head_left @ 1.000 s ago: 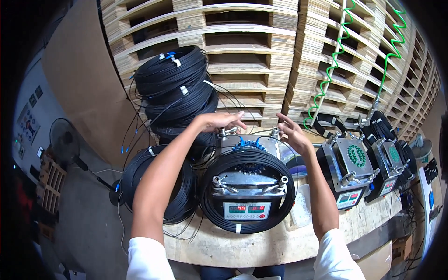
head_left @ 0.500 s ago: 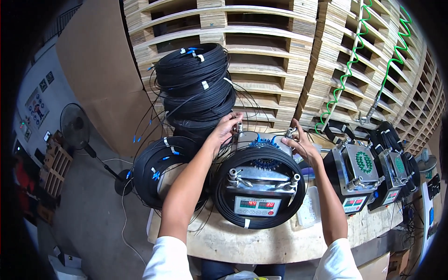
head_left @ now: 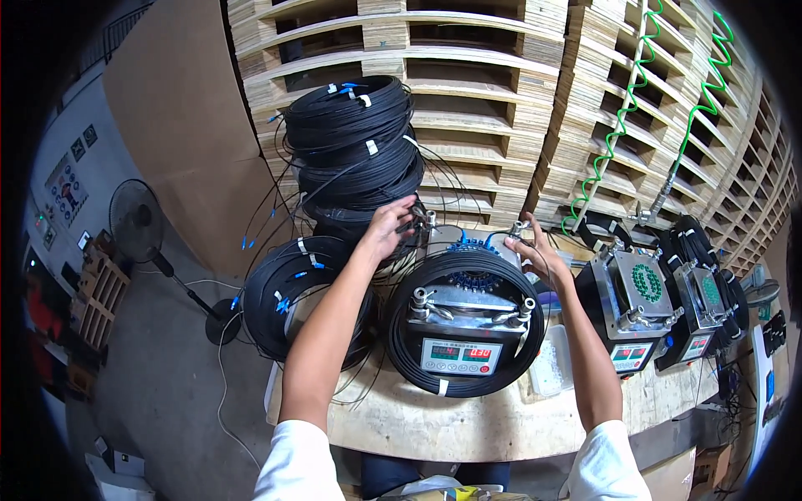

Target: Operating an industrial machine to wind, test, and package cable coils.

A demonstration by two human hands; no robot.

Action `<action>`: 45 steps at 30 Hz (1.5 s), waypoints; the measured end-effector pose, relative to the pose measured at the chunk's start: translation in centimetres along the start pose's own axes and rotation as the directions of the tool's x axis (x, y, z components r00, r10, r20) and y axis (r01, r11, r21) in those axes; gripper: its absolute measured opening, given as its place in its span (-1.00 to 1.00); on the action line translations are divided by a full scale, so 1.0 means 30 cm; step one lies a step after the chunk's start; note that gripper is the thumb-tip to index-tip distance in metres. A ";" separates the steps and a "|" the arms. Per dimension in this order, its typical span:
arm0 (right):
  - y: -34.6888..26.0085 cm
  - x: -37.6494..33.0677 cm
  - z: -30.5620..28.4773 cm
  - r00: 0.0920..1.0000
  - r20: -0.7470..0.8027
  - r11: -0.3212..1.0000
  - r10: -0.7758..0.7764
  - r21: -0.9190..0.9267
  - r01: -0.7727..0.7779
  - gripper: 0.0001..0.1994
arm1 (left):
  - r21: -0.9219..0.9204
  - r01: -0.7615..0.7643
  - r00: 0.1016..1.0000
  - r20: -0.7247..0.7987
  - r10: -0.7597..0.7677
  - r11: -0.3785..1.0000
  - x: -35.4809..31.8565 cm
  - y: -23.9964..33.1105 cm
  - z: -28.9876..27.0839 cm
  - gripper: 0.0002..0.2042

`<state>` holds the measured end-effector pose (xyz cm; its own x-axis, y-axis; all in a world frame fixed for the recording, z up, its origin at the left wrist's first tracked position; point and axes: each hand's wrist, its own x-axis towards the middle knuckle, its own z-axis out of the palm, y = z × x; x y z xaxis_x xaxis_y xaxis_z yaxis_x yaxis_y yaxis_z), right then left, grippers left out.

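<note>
A polishing machine (head_left: 460, 355) with a metal top plate, corner clamp posts and a red-lit display stands before me. A coil of black fibre cable (head_left: 401, 345) hangs around it; blue connectors (head_left: 474, 280) ring the plate. Beside the back-left clamp post (head_left: 430, 220), my left hand (head_left: 389, 230) is open, its fingers bent loosely and apart from the post. My right hand (head_left: 541, 253) is at the back-right clamp post (head_left: 518, 229), index finger raised and thumb spread near the plate edge; it looks open, with the other fingers partly hidden.
A tall stack of black cable coils (head_left: 351, 154) rises at the back left, with another coil pile (head_left: 271, 321) in front. A clear plastic tray (head_left: 551, 367) lies right of the machine. Two similar machines (head_left: 639, 292) stand farther right. Wooden pallets (head_left: 459, 100) line the back.
My left hand has come off the back-left clamp post and moved slightly left. My right hand has barely moved. The display's reading has changed.
</note>
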<state>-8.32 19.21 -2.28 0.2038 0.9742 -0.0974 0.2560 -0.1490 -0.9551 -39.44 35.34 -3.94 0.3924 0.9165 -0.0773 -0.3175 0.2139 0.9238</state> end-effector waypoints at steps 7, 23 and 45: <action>-0.040 -0.033 0.031 0.999 -0.003 0.992 0.037 0.119 -0.037 0.07 | 0.701 -0.034 0.994 -0.051 0.098 0.712 0.028 -0.003 0.016 -0.52; 0.029 -0.091 -0.061 0.862 -0.377 0.939 -0.339 -0.090 0.331 -0.38 | 0.705 -0.675 0.624 0.391 0.676 0.216 -0.606 0.073 0.122 -0.68; 0.034 -0.593 0.333 0.568 -0.301 0.613 -0.766 -0.609 0.504 -0.59 | 0.805 -0.520 0.715 0.226 0.662 0.286 -0.831 -0.047 0.030 -0.79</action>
<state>-21.13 3.43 -4.32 0.2043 0.6161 0.7607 0.8349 0.2961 -0.4640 -47.99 11.88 -2.97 0.2658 0.7203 0.6407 0.3999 -0.6871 0.6066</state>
